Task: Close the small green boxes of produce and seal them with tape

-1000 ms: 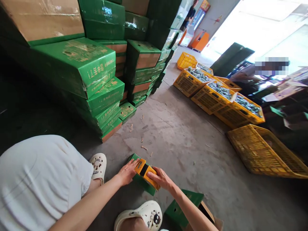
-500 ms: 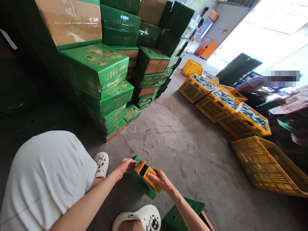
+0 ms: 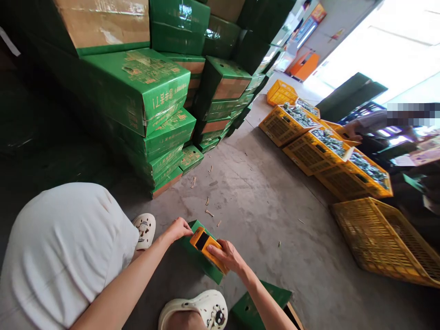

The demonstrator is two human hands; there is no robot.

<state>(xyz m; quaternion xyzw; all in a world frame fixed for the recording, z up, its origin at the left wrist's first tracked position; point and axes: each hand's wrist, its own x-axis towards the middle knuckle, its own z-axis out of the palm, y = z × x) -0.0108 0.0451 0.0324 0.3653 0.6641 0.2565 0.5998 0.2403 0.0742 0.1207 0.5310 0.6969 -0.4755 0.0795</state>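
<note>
My right hand (image 3: 227,254) is wrapped round a yellow-orange tape dispenser (image 3: 207,246) with a black band across its top. The dispenser is tilted over a small green cardboard box (image 3: 213,274) on the floor, hiding much of its top. At the box's far left edge is my left hand (image 3: 179,229), its fingers drawn together in a pinch by the dispenser's front end. What those fingertips hold, if anything, is too small to make out. Below my right forearm lies another green box (image 3: 256,302), partly covered by the arm.
Tall stacks of green boxes (image 3: 165,96) rise ahead on the left. Yellow crates (image 3: 302,153) filled with small greenish items line the right side, beside another person (image 3: 371,120). A tilted yellow crate (image 3: 378,233) stands nearer. My clog (image 3: 197,308) is close to the box.
My left hand has drawn back slightly up and left, its fingers closing into a pinch. The tape dispenser has shifted a little left in my right hand. The view has tilted slightly.
</note>
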